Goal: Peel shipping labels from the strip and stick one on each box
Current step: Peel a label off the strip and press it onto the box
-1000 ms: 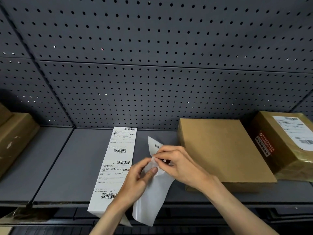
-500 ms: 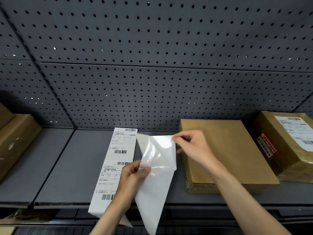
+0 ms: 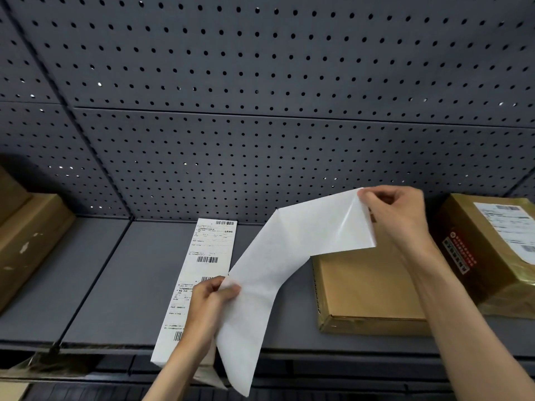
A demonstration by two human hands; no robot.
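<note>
My left hand [image 3: 210,302] pinches the white backing paper [image 3: 249,316], which hangs down past the shelf's front edge. My right hand [image 3: 396,218] grips the corner of a peeled label [image 3: 324,230], blank side toward me, lifted up and right above the flat brown box [image 3: 367,287]. The label still joins the backing along a crease. A strip of printed shipping labels [image 3: 199,273] lies flat on the grey shelf [image 3: 121,285], left of my hands.
A taped brown box [image 3: 489,253] with a label on top stands at the right. Another cardboard box [image 3: 26,241] sits at the far left. The perforated grey back panel [image 3: 260,111] rises behind the shelf.
My right hand has pulled the label up and to the right, peeling it far off the backing. My left hand has stayed low, holding the backing.
</note>
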